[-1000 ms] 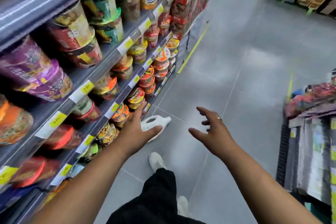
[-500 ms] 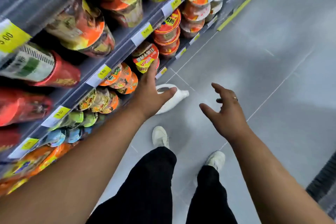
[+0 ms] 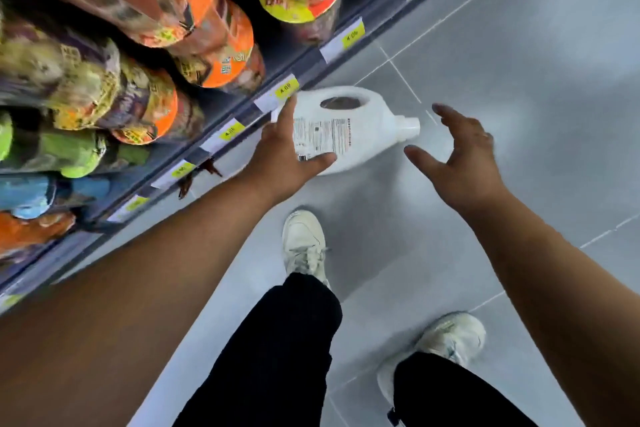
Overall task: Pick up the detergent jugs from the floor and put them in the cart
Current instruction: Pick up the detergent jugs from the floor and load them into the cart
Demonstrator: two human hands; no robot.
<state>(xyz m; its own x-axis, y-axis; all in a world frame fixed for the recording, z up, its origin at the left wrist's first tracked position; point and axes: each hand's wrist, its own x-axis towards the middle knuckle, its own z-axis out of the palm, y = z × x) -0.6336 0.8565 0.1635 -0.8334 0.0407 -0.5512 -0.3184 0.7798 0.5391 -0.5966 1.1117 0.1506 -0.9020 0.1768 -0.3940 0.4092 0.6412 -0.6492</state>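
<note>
A white detergent jug (image 3: pixel 349 128) lies on its side on the grey floor, cap pointing right, handle hole facing up, printed label showing. My left hand (image 3: pixel 285 156) is spread over the jug's bottom end, thumb under its near side, fingers apart and not closed around it. To the right of the cap hovers my right hand (image 3: pixel 457 163), fingers apart, holding nothing and not touching the jug. The cart is out of view.
A shelf unit (image 3: pixel 242 114) with yellow price tags and stacked instant noodle cups (image 3: pixel 145 45) runs along the left, close to the jug. My two white shoes (image 3: pixel 304 246) and black trouser legs stand on the grey tiled floor (image 3: pixel 519 62) below the jug.
I have bent lower, so the jug and shelves look much larger. Both hands have come closer to the jug, the left one now against its bottom end.
</note>
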